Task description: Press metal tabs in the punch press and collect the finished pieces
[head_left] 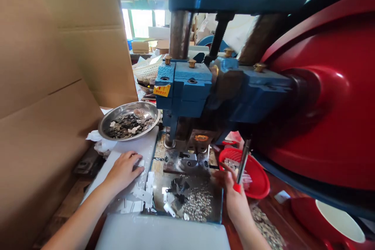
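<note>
My left hand [124, 170] rests on the white padded surface [117, 154] left of the press, thumb and fingers apart, next to flat metal plates [143, 194]. My right hand [236, 199] is at the red-ended metal lever [243, 161] and appears closed around its lower end; its fingertips are blurred. Between my hands is the blue press [190, 97], whose die [186, 166] has a small metal plate [188, 156] lying in it. In front of the die, small shiny metal parts [199, 203] and dark pieces [179, 191] lie on a flat plate.
A steel bowl [102, 127] of thin metal pieces stands at the back left, beside tall cardboard [96, 47]. On the right are a red basket [262, 187] holding plates, a large red wheel [331, 86] and scattered metal pieces [266, 226] below. A red-and-white container [310, 211] stands lower right.
</note>
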A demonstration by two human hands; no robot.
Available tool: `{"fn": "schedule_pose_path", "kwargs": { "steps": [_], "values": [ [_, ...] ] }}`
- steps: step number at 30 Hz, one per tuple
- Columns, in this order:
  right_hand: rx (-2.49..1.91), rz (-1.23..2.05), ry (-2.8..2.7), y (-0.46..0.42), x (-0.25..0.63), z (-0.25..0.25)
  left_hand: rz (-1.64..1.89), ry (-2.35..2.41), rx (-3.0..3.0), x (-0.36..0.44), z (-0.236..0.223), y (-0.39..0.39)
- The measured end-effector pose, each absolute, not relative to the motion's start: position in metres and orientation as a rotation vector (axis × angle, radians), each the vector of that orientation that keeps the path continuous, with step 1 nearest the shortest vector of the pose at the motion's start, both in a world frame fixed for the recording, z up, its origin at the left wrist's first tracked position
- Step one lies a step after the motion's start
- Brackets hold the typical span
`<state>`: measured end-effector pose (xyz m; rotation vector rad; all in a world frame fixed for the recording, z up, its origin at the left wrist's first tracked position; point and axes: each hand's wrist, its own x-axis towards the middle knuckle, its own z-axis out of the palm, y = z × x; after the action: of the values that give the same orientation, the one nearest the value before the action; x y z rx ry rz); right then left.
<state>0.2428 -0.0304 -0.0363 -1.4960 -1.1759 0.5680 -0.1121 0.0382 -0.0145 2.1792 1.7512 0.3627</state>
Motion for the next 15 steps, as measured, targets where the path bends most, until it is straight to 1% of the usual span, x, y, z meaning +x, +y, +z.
{"fn": "schedule_pose_path", "kwargs": {
  "steps": [2, 6, 10, 15],
  "values": [
    [-1.553, 0.614, -1.168, -0.015, 0.237, -0.034, 0.317, 1.749, 2.164, -0.109, -0.012, 0.045],
    [-1.626, 0.563, -1.404, 0.019, 0.219, -0.023, 0.304, 1.752, 2.166, -0.103, -0.008, 0.050],
    [-1.617, 0.624, -1.312, 0.031, 0.216, -0.018, 0.337, 1.734, 2.122, -0.095, -0.002, 0.045],
    [-1.640, 0.508, -1.068, -0.007, 0.258, -0.015, 0.660, 1.657, 1.850, -0.072, 0.004, 0.031]
  ]
}}
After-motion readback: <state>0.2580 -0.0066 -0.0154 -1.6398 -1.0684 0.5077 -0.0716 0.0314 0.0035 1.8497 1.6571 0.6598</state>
